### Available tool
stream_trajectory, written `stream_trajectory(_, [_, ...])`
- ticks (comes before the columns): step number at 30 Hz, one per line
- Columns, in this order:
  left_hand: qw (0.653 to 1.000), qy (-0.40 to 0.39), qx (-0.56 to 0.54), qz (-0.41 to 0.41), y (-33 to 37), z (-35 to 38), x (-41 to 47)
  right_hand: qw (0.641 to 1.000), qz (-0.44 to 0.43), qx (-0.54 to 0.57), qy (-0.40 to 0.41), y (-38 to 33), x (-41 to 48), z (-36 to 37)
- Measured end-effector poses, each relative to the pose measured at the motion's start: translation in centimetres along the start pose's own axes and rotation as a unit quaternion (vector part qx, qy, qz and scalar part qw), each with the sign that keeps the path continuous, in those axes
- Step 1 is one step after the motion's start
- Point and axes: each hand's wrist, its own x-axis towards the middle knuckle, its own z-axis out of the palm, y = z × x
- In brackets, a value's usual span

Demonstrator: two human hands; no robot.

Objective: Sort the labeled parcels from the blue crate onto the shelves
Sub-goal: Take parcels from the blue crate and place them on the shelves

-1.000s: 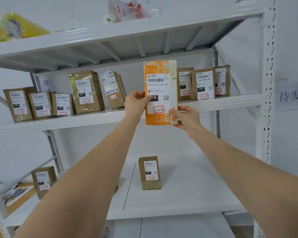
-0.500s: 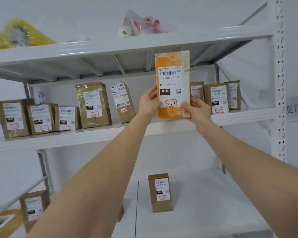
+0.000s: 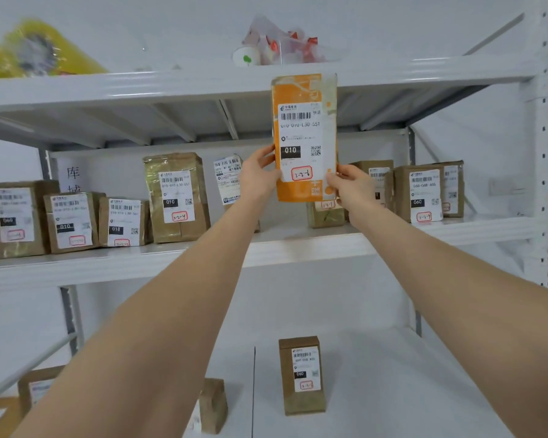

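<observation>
An orange parcel (image 3: 302, 121) with a white label marked 010 and a red-boxed 3-2-6 stands upright in the air in front of the middle shelf (image 3: 298, 248). My left hand (image 3: 258, 178) grips its lower left edge. My right hand (image 3: 351, 186) grips its lower right edge. Its bottom hangs above the shelf board, in the gap between the brown parcels. The blue crate is out of view.
Brown labeled parcels line the middle shelf: several at left (image 3: 70, 221), a tall one (image 3: 176, 197), others at right (image 3: 419, 192). The top shelf (image 3: 171, 86) carries yellow bags (image 3: 29, 52) and a clear bag. A small brown parcel (image 3: 301, 374) stands on the lower shelf.
Both hands have carried the orange parcel higher and closer to the middle shelf; the view has moved nearer to the rack.
</observation>
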Motion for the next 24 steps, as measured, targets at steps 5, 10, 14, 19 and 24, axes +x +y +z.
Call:
stream_trajectory(5, [0.997, 0.021, 0.069, -0.005, -2.3, -0.7, 0.5, 0.995, -0.021, -0.095, -0.038, 2.0, 0.7, 1.1])
stream_trajectory(10, [0.994, 0.012, 0.081, -0.065, -5.1, -0.8, 0.0, 0.981, -0.045, -0.176, -0.06, 4.6, 0.8, 1.5])
stream_trajectory(14, [0.991, 0.007, 0.082, -0.102, -6.6, -0.5, -0.3, 0.971, -0.05, -0.222, -0.068, 5.8, 1.2, 1.9])
stream_trajectory(19, [0.986, 0.011, 0.122, -0.109, -7.6, -0.2, -0.1, 0.963, -0.037, -0.26, -0.067, 6.8, 1.5, 2.2])
stream_trajectory(24, [0.978, -0.019, 0.171, -0.121, -7.7, -0.5, 0.6, 0.948, -0.029, -0.308, -0.077, 6.7, 1.4, 2.8])
